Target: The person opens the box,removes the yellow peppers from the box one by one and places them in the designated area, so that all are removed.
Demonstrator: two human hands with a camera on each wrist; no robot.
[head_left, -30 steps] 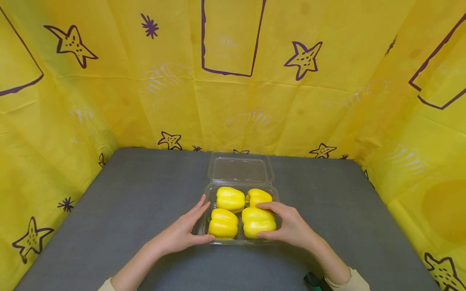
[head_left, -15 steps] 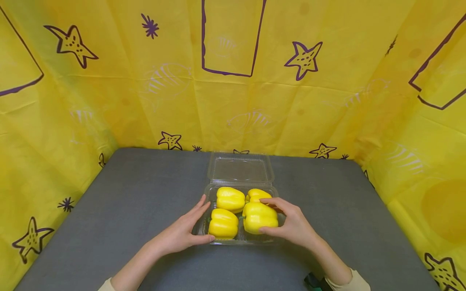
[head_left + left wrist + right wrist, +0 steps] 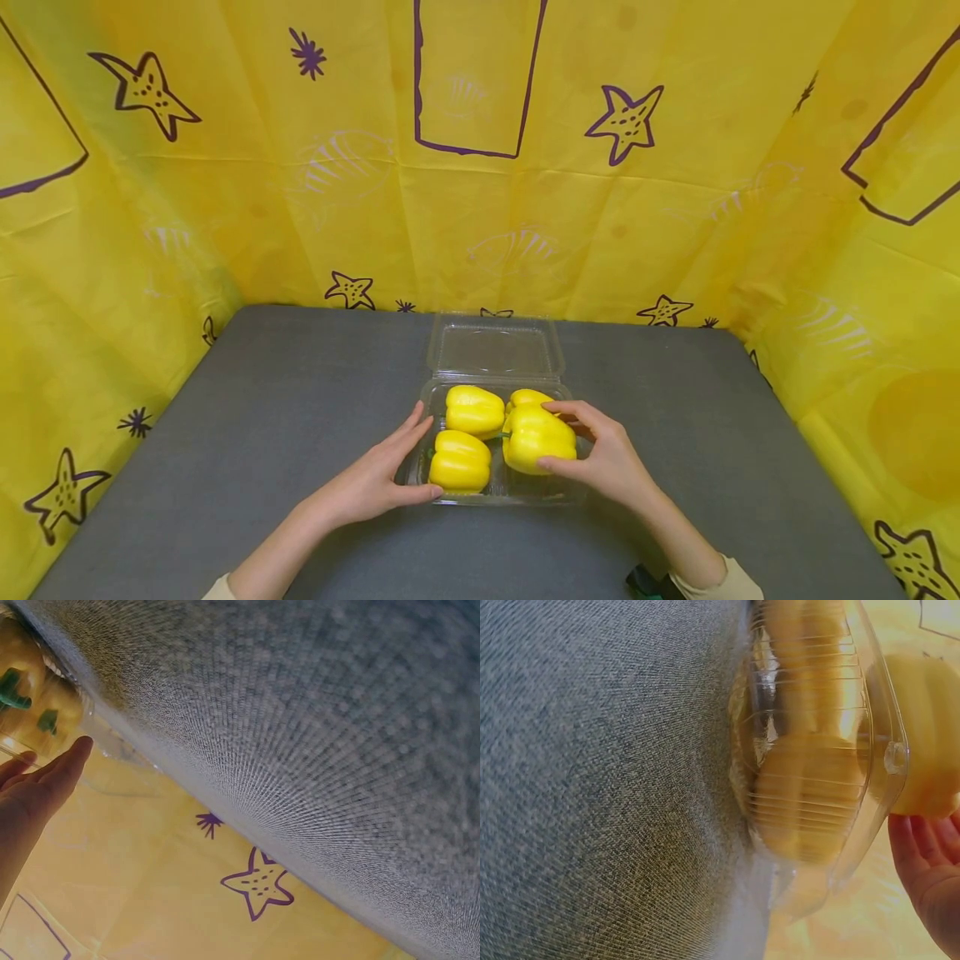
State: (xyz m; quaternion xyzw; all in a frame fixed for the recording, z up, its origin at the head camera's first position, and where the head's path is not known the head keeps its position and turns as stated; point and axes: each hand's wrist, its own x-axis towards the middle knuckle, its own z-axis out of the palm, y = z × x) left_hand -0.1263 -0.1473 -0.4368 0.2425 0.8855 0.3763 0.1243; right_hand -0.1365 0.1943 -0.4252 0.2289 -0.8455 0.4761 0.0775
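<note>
My right hand (image 3: pixel 606 460) grips a yellow bell pepper (image 3: pixel 537 440) between thumb and fingers. In the right wrist view this lifted bell pepper (image 3: pixel 922 735) shows above the rim of a clear plastic clamshell container (image 3: pixel 889 712). The left hand (image 3: pixel 378 477) rests at the container's left side, thumb at the front corner and fingers extended along the wall. Inside the container (image 3: pixel 517 498) lie a back-left bell pepper (image 3: pixel 474 410), a front-left bell pepper (image 3: pixel 459 462) and a back-right bell pepper (image 3: pixel 527 397), the last partly hidden by the held one.
The container's lid (image 3: pixel 495 348) lies folded back, away from the person. Grey cloth covers the table (image 3: pixel 315 375). A yellow curtain (image 3: pixel 480 208) printed with starfish and fish closes off the back and both sides. A dark object (image 3: pixel 647 582) shows beside the right sleeve.
My right hand has lifted the front-right bell pepper up from the container floor, shifting it slightly away and to the right. The left hand and the container have stayed put.
</note>
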